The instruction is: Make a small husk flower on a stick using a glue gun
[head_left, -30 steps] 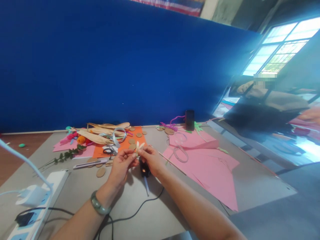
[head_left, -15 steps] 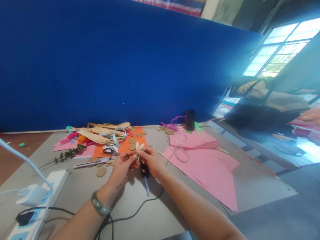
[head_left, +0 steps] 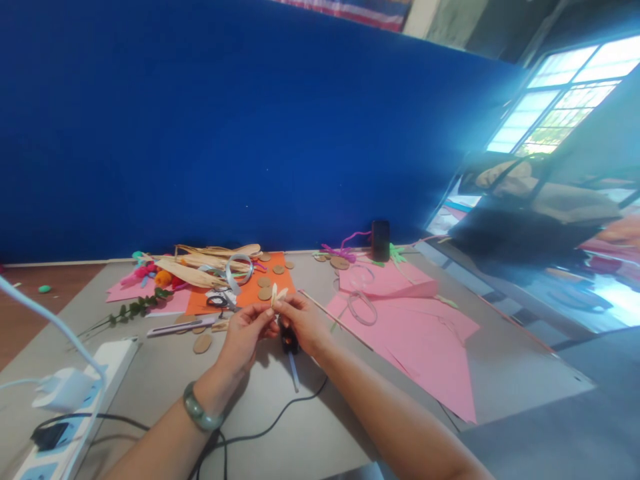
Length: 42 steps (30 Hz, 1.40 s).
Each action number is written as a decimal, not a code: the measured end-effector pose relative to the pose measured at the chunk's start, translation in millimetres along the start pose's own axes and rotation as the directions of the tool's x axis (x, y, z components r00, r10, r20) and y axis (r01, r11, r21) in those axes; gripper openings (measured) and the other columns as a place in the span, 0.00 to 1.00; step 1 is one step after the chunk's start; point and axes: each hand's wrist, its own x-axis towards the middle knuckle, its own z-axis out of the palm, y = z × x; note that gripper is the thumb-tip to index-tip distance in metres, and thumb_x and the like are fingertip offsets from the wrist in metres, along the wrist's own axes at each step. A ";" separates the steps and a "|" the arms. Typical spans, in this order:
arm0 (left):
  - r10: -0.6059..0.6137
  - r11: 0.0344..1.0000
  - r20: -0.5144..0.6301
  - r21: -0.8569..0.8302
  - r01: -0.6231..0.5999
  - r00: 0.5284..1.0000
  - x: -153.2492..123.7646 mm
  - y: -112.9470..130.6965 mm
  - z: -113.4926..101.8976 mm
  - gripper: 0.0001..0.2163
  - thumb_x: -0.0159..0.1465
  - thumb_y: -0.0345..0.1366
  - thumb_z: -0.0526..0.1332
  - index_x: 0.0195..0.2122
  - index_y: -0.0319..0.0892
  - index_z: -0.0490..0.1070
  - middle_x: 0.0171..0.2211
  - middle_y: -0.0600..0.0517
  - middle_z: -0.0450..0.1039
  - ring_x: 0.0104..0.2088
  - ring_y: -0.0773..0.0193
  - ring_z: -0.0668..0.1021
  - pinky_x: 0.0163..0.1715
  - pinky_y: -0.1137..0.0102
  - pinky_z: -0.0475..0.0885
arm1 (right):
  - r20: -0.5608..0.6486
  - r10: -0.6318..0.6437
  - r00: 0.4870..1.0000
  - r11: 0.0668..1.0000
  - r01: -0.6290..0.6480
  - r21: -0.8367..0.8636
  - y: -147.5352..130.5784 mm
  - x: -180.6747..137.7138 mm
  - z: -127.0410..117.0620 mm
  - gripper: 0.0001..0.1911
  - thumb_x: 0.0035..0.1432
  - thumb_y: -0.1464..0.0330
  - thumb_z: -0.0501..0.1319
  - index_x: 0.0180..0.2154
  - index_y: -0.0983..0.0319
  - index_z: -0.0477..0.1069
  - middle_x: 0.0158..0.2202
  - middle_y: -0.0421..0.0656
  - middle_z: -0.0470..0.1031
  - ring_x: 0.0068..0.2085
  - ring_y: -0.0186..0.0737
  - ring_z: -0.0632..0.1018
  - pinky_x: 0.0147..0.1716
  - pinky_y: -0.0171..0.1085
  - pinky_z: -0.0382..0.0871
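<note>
Over the middle of the table, my left hand (head_left: 247,339) and my right hand (head_left: 306,325) meet fingertip to fingertip. Both pinch small pale pieces of dried husk (head_left: 281,294), whose pointed tips stick up above the fingers. Under and between the hands lies a black glue gun (head_left: 289,340), partly covered, with a whitish glue stick (head_left: 293,373) out of its back end. Left of my hands are dark-handled scissors (head_left: 217,302), a utility knife (head_left: 175,327) and a round brown disc (head_left: 203,344). A thin stick (head_left: 340,322) lies by my right hand.
Dried husk strips (head_left: 187,275) and a tape roll (head_left: 229,275) lie on orange paper (head_left: 200,305). Pink paper (head_left: 425,367) spreads at right, below a black phone (head_left: 380,241). A power strip (head_left: 113,363) and cords occupy the left front. Another person's hand (head_left: 620,233) shows far right.
</note>
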 end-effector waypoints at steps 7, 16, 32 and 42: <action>0.045 0.999 -0.008 0.027 -0.045 0.999 2.3 -4.8 -4.3 0.15 0.49 0.41 0.72 0.31 0.36 0.75 0.19 0.53 0.75 0.20 0.71 0.74 0.22 0.77 0.70 | 0.034 -0.066 0.997 0.998 0.067 -0.017 -3.8 -2.1 1.5 0.11 0.47 0.62 0.69 0.26 0.63 0.73 0.16 0.34 0.65 0.19 0.28 0.63 0.19 0.30 0.52; 0.104 0.989 -0.029 0.108 -0.100 0.994 3.3 -5.0 -5.8 0.13 0.52 0.40 0.70 0.33 0.36 0.75 0.20 0.53 0.75 0.21 0.70 0.74 0.24 0.76 0.70 | 0.028 -0.128 0.991 0.986 0.131 -0.104 -11.2 -5.4 3.2 0.08 0.47 0.64 0.68 0.27 0.63 0.75 0.19 0.36 0.68 0.21 0.29 0.65 0.23 0.31 0.54; 0.264 0.937 -0.154 0.275 -0.215 0.952 -2.8 0.8 1.6 0.11 0.49 0.39 0.70 0.30 0.38 0.76 0.23 0.52 0.77 0.23 0.65 0.78 0.26 0.72 0.73 | 0.029 -0.150 0.988 0.969 0.153 -0.195 -10.5 -4.8 2.3 0.08 0.50 0.63 0.66 0.26 0.62 0.75 0.16 0.35 0.66 0.20 0.30 0.65 0.22 0.31 0.55; 0.261 0.934 -0.158 0.291 -0.208 0.952 -2.9 2.5 1.4 0.11 0.47 0.39 0.71 0.28 0.37 0.76 0.22 0.52 0.77 0.21 0.66 0.77 0.25 0.73 0.73 | 0.046 -0.142 0.989 0.959 0.149 -0.240 -9.0 -5.7 0.8 0.09 0.52 0.62 0.64 0.28 0.62 0.75 0.16 0.35 0.64 0.19 0.30 0.63 0.19 0.31 0.55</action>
